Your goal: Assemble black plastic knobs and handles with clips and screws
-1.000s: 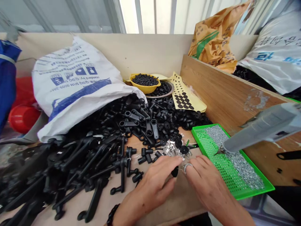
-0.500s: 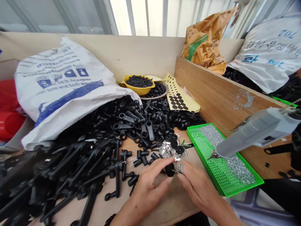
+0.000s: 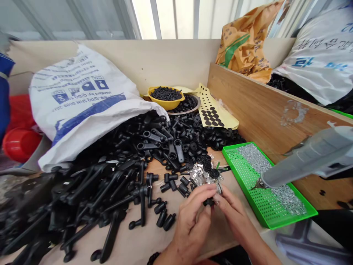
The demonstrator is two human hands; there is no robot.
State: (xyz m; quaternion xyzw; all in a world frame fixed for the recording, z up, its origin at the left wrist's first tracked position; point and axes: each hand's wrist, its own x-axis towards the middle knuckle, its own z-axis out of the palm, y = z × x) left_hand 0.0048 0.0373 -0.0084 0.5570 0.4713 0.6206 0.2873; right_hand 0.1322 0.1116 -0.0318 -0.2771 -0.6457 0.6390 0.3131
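my left hand (image 3: 194, 217) pinches a small, dark, rounded piece (image 3: 209, 202) between thumb and curled fingers, above the tan worktop (image 3: 150, 248); my right hand (image 3: 231, 213) bends in beside it, and whether it grips too, i cannot tell. just beyond lie thin, shiny metal clips (image 3: 199, 175) and ridged black discs (image 3: 214, 173); stubby black cylinders (image 3: 169, 222) sit to the left.
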